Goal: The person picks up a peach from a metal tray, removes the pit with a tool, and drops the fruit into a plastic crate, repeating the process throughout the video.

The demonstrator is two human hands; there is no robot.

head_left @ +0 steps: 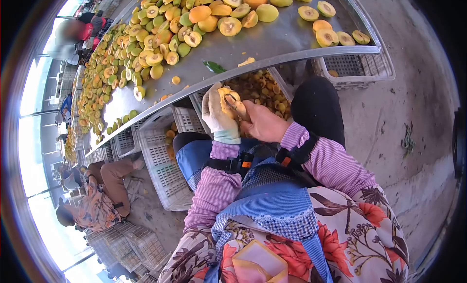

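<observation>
My left hand, in a pale glove, is closed around a yellow peach half just below the table's near edge. In my bare right hand is a small pitting tool, its curved tip against the peach flesh. My right fingers wrap its handle and hide most of it. Directly beneath both hands, a crate of cut fruit pieces sits between my knees. Over the hands, the metal table carries a large heap of halved yellow-green peaches.
Several peach halves lie apart at the table's right corner. A white plastic crate stands by my left leg, and another crate is under the right corner. On the left, a seated person is near stacked crates.
</observation>
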